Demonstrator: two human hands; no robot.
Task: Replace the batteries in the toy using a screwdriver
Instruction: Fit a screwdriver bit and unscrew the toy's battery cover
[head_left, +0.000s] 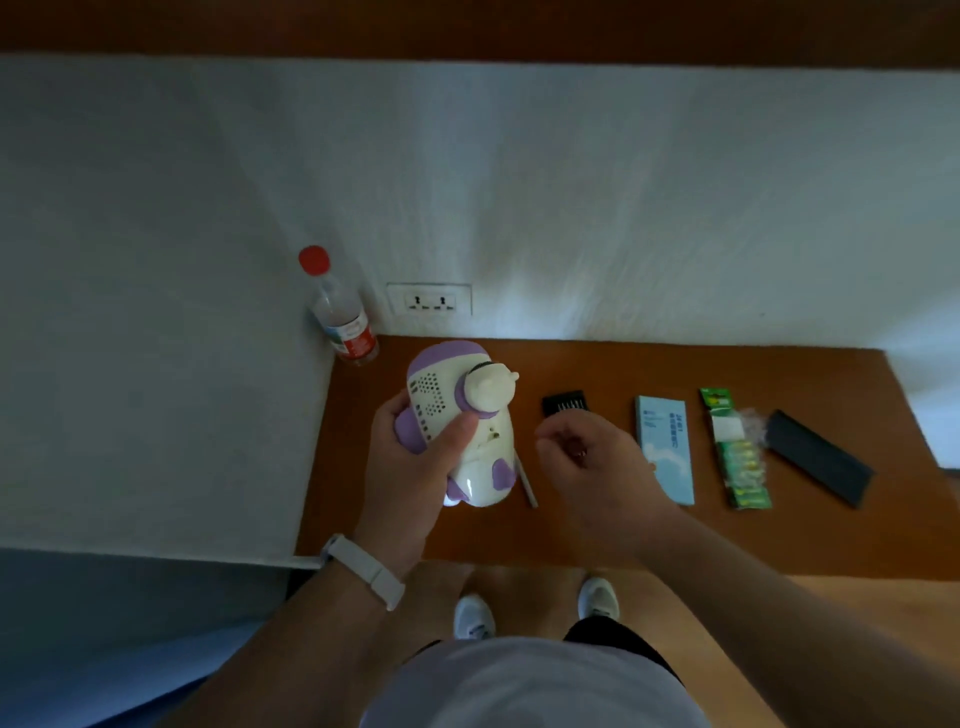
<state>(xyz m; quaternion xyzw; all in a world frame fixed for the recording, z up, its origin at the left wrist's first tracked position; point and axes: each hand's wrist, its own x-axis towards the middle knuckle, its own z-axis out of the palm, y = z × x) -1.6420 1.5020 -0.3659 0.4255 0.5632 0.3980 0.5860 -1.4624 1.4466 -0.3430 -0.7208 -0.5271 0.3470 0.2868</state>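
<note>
A white wall (519, 182) fills the upper part of the view, with a double socket (429, 300) set low in it, and a brown wooden table (623, 530) runs along its foot. On the table's left half the left hand (415, 457), with a white band (363, 569) on its wrist, is wrapped around a white and purple toy (457, 421); the thumb lies across the toy's near face just below a patch of small speaker holes, while the other fingers curl around its left side beside a purple bump, so the toy sits gripped in the palm with its lower end near or on the tabletop, which I cannot tell. A rounded white knob sticks out of a purple ring on the toy's upper right. The right hand (592, 467) hangs just to the right of the toy, not touching it, with its fingers curled loosely inward toward the thumb; something small may be pinched there, but I cannot tell. A clear bottle (340, 317) with a red cap stands in the corner by the wall. To the right lie a light blue booklet (667, 447), a green pack of batteries (735, 457) and a flat black case (821, 457), set side by side. A small black holder of bits (563, 404) lies just beyond the right hand, and a thin pale stick (529, 486) rests on the table just beside the toy's lower right edge.
</note>
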